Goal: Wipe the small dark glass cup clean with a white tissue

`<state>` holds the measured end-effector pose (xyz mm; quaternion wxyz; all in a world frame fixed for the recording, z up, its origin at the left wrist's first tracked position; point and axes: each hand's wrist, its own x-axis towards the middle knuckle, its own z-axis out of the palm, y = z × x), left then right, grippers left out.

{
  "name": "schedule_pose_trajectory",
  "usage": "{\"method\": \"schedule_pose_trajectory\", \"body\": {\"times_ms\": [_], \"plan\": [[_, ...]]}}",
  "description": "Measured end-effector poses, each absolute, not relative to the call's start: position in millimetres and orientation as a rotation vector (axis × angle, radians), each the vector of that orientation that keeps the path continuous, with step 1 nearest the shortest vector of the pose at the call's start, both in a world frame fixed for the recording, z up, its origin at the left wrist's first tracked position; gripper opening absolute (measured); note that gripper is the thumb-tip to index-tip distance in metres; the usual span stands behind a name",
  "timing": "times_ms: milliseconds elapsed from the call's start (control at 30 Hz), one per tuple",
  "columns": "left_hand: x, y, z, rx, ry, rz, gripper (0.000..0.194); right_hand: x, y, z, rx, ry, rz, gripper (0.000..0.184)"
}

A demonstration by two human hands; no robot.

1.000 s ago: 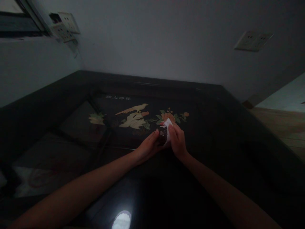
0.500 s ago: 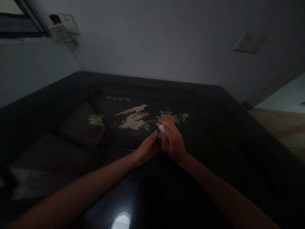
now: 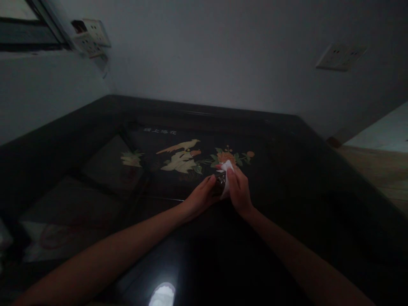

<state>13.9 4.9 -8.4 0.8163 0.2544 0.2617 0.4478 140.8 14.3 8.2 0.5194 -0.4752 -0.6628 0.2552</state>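
The scene is very dim. Both my hands meet over a glossy black table with an inlaid bird-and-flower picture. My left hand curls around a small dark object that I cannot identify. My right hand presses a white tissue or cloth against that object, fingers closed on the white piece. The hands hide most of the dark object.
Pale walls meet in a corner behind the table. Wall sockets sit at upper left and upper right. A wooden floor shows at the right. A light reflection glares on the table's near edge.
My right hand covered the object and the white piece half a second ago; now it has drawn back to the right, and the white piece shows again on the object's right side.
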Motion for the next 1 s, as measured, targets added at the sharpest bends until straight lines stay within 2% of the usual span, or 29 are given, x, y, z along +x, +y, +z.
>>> {"method": "schedule_pose_trajectory", "body": {"times_ms": [133, 267, 367, 600, 700, 800, 1000], "plan": [[13, 6, -10, 0.535, 0.541, 0.94, 0.033, 141, 19, 5, -1.182, -1.289, 0.947, 0.044], [11, 7, -10, 0.542, 0.51, 0.923, 0.037, 143, 24, 1, -1.217, -1.219, 1.065, 0.048], [11, 7, -8, 0.545, 0.531, 0.922, 0.039, 145, 24, -1, -1.215, -1.332, 0.946, 0.051], [14, 4, -8, 0.561, 0.558, 0.962, 0.032, 146, 11, 10, -1.012, -2.021, 0.167, 0.038], [15, 4, -10, 0.559, 0.575, 0.992, 0.03, 144, 7, 15, -1.019, -2.156, -0.028, 0.037], [16, 3, -8, 0.551, 0.586, 0.996, 0.032, 143, 5, 17, -1.007, -2.121, -0.006, 0.037], [15, 2, -2, 0.581, 0.576, 0.989, 0.037, 143, 8, 13, -1.004, -1.862, 0.297, 0.043]]}}
